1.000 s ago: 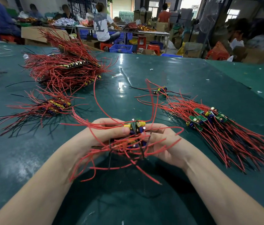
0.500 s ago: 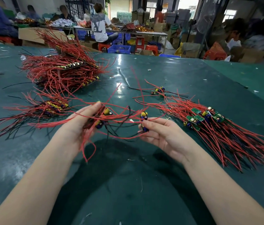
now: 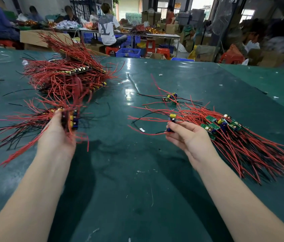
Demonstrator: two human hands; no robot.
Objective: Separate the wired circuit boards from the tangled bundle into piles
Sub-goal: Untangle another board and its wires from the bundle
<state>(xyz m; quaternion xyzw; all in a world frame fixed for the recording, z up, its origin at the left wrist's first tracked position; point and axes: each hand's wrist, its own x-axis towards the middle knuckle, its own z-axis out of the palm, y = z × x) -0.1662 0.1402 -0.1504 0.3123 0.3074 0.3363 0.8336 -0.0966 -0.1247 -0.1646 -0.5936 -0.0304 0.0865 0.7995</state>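
Observation:
My left hand [image 3: 57, 135] grips a small bundle of circuit boards [image 3: 71, 120] with red and black wires, held above the table beside the left pile [image 3: 24, 121]. My right hand [image 3: 188, 137] pinches a single wired board [image 3: 172, 119] with a yellow capacitor, its red and black wires trailing left. That board hangs next to the right pile of green boards [image 3: 221, 124] with long red wires. A big tangled heap of red-wired boards [image 3: 68, 77] lies at the far left. Two or three loose boards [image 3: 170, 97] rest behind the right pile.
The green table [image 3: 137, 172] stretches wide, with small scraps on it. A second green table [image 3: 268, 81] joins at the right. Beyond the far edge are cardboard boxes, blue crates, red stools and several seated people at other benches.
My hands have pulled apart: the left carried its bundle left toward the left pile, the right drew one board free and moved it right toward the green-board pile.

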